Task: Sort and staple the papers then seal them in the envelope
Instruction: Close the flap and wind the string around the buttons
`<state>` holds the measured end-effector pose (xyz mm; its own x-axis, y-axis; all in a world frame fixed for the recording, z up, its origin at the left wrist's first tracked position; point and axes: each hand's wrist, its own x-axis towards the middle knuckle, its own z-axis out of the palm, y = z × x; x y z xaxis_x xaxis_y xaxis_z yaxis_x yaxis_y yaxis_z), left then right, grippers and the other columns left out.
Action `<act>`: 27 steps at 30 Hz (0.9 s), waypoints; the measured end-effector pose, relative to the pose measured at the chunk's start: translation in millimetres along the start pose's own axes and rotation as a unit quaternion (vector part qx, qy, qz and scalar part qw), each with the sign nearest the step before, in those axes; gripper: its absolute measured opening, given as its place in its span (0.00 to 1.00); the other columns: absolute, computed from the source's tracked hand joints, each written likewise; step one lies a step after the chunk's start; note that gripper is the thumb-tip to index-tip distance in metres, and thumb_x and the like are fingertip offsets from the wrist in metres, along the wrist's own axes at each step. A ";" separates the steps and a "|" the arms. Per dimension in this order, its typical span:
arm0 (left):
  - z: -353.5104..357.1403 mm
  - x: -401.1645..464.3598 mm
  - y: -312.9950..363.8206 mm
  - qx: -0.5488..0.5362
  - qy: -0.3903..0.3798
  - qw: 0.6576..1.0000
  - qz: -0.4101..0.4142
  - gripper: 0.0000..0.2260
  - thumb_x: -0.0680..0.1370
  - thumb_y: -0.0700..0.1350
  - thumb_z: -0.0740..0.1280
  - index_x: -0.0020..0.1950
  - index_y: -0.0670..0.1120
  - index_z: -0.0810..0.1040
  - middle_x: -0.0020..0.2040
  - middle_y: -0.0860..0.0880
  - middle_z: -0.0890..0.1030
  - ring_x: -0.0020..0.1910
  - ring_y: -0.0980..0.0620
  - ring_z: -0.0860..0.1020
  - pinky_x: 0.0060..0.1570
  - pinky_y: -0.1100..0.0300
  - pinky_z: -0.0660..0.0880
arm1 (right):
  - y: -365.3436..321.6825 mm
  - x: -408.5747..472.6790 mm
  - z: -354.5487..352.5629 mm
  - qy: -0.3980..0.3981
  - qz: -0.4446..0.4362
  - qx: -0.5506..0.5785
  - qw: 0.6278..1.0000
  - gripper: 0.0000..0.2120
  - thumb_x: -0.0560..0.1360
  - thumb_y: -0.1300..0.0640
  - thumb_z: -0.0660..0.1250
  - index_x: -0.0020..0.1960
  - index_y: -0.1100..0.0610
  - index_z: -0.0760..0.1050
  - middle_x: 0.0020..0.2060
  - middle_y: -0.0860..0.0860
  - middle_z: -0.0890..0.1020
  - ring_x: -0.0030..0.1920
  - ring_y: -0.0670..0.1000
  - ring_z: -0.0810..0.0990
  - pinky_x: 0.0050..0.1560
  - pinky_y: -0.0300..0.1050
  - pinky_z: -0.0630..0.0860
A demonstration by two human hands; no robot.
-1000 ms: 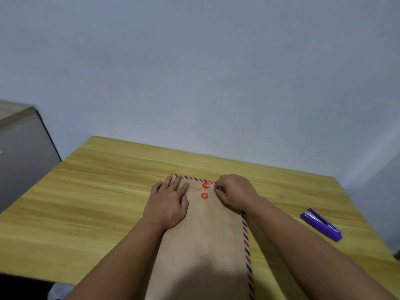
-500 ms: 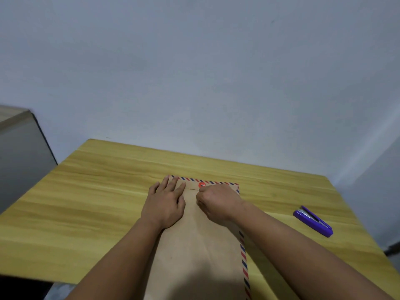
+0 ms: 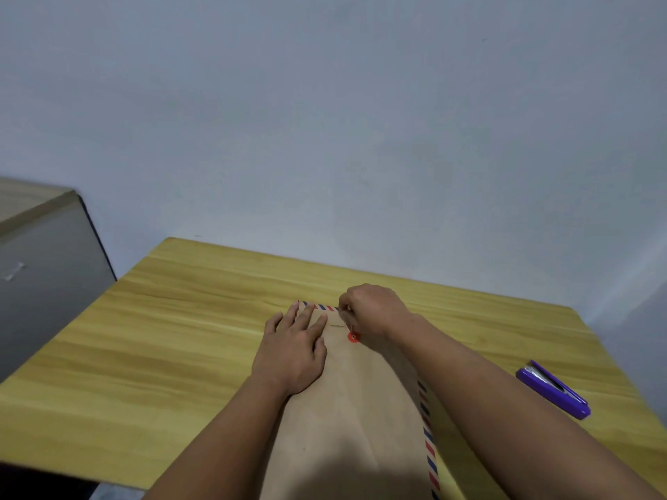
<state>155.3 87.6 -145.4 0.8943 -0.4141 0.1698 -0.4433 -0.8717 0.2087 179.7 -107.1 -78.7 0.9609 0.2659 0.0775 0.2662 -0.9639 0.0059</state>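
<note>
**String closure, far end of envelope**

Right hand [image 3: 373,312] had shifted since half a second earlier: then it sat low over the closure, hiding the lower red disc; now it was up at the envelope's far edge, and that red disc [image 3: 353,337] showed just below it. Left hand unchanged in place.

Left to right:

- Grey cabinet [image 3: 43,268] stood beside the table's left edge, against the pale wall.
- Table [image 3: 180,337], yellow wood grain, carried everything else.
- Left hand [image 3: 293,350] lay flat on the brown envelope [image 3: 346,420], fingers straight and slightly spread, palm down, pressing near the far left corner.
- Envelope lay lengthwise away from the person, at the middle of the table, flap end farthest. Red-and-blue striped border visible along the far edge and down the right side. Whether papers were inside could not be told.
- Right hand was curled, fingertips pinched together over the closure; a thin string [image 3: 347,321] seemed to run from the pinch down to the red disc. Upper disc hidden by the hand.
- Purple stapler [image 3: 554,389] lay well apart to the right, near the table's right edge, untouched.
</note>
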 end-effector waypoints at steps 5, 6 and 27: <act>-1.0 -1.9 -0.3 0.005 0.003 1.000 0.000 0.25 0.81 0.55 0.49 0.79 0.56 0.64 0.82 0.50 0.59 0.82 0.48 0.52 0.77 0.45 0.53 | 5.0 7.7 4.7 -0.012 0.050 0.029 0.998 0.10 0.78 0.57 0.63 0.49 0.51 0.84 0.49 0.48 0.86 0.50 0.54 0.83 0.43 0.47 0.76; -1.3 -1.6 0.0 0.006 0.001 1.000 0.000 0.25 0.81 0.55 0.49 0.79 0.56 0.64 0.82 0.50 0.59 0.82 0.48 0.52 0.77 0.45 0.53 | 5.6 7.5 6.6 -0.009 0.064 0.040 0.997 0.10 0.78 0.57 0.64 0.49 0.51 0.84 0.48 0.48 0.86 0.50 0.54 0.83 0.43 0.47 0.76; -0.5 -0.2 -2.3 0.000 -0.001 1.000 -0.004 0.26 0.81 0.55 0.49 0.80 0.56 0.62 0.82 0.51 0.58 0.82 0.49 0.51 0.78 0.46 0.51 | 14.6 -35.2 12.3 0.018 0.096 0.039 0.994 0.13 0.79 0.54 0.63 0.52 0.51 0.87 0.47 0.49 0.87 0.47 0.55 0.83 0.43 0.49 0.81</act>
<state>156.1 89.8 -145.5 0.8977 -0.4079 0.1663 -0.4365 -0.8747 0.2108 150.7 -130.3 -93.6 0.9916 0.0749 0.1055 0.0844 -0.9924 -0.0893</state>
